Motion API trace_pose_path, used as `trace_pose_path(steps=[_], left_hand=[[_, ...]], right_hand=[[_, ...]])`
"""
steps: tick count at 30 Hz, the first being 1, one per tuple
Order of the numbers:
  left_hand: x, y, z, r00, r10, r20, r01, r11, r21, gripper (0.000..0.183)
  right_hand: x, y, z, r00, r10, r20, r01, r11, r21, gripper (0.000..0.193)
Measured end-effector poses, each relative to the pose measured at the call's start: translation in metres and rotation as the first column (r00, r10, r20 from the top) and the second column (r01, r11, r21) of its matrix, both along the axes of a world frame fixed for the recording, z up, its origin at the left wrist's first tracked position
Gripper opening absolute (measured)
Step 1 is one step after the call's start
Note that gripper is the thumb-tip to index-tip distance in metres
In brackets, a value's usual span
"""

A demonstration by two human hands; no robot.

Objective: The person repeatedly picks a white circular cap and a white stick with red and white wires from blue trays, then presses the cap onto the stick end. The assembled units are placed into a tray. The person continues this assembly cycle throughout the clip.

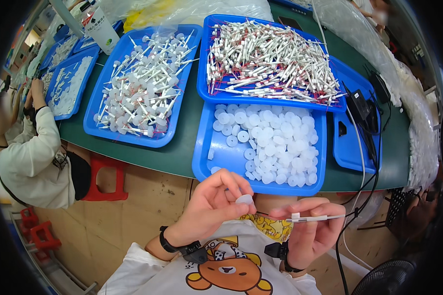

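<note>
My left hand [204,209] pinches a translucent white disc [244,199] between thumb and fingers, in front of my shirt. To its right, my right hand [307,241] grips a thin white stick-like part [321,218] with a small white block near its left end. The part lies roughly level, its tip pointing toward the disc, and the two are apart. Just beyond my hands, a blue tray [198,160] holds many loose discs like this one. Overlapping its far side is another blue tray [202,78], heaped with white stick parts with thin red wires.
A blue tray [90,115] at the left holds sticks with discs on them. Black adapters with cables [362,105] lie over a blue tray [344,152] on the right. A co-worker [32,152] sits far left by a red stool [108,179]. Plastic sheeting [354,34] borders the green table [182,147].
</note>
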State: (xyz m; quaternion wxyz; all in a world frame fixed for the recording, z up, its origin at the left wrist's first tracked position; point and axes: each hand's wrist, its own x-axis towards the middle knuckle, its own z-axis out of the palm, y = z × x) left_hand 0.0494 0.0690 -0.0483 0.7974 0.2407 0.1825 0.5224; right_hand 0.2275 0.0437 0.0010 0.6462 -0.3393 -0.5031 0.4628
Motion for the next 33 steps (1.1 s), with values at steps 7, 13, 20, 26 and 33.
trace_pose_path(steps=[7,13,20,26,33], left_hand=[[0.007,-0.001,0.000,0.989,-0.051,0.136,0.061,0.996,-0.067,0.034],[0.011,-0.007,-0.007,0.991,-0.073,0.115,0.072,0.997,0.012,0.039],[0.012,-0.007,-0.009,0.996,-0.047,0.069,0.044,0.998,0.045,0.040],[0.014,-0.007,-0.011,1.000,0.007,-0.029,-0.003,0.994,0.109,0.040],[0.011,-0.007,-0.005,0.997,-0.077,-0.031,0.080,0.990,0.119,0.036]], right_hand=[[-0.007,0.002,-0.006,0.994,-0.032,0.109,0.040,0.997,-0.073,0.012],[-0.007,0.003,-0.011,0.993,-0.042,0.106,0.051,0.995,-0.084,0.013],[-0.006,0.003,-0.016,0.977,-0.072,0.201,0.072,0.997,0.008,0.012],[0.002,0.003,-0.022,0.962,-0.025,0.271,0.007,0.998,0.067,0.013],[0.003,0.002,-0.023,0.989,-0.066,0.132,0.067,0.998,-0.005,0.017]])
